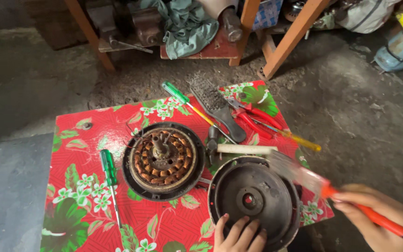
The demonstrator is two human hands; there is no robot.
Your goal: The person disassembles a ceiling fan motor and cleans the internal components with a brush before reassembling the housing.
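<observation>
My left hand [239, 233] rests with fingers spread on the near rim of a round black motor cover [253, 198] at the table's front right. An orange-handled paintbrush [336, 191] is gripped in my right hand [374, 214], its blurred bristles over the cover's far right edge. To the left lies the other motor half [163, 161], a black shell with copper windings and a central shaft.
The small table [94, 135] has a red floral cloth. On it lie a green screwdriver [109, 175], a green-and-yellow screwdriver [187, 105], a wire brush [218, 109], red pliers [255, 116], a hammer [239, 148]. Orange table legs [290, 37] and clutter stand behind.
</observation>
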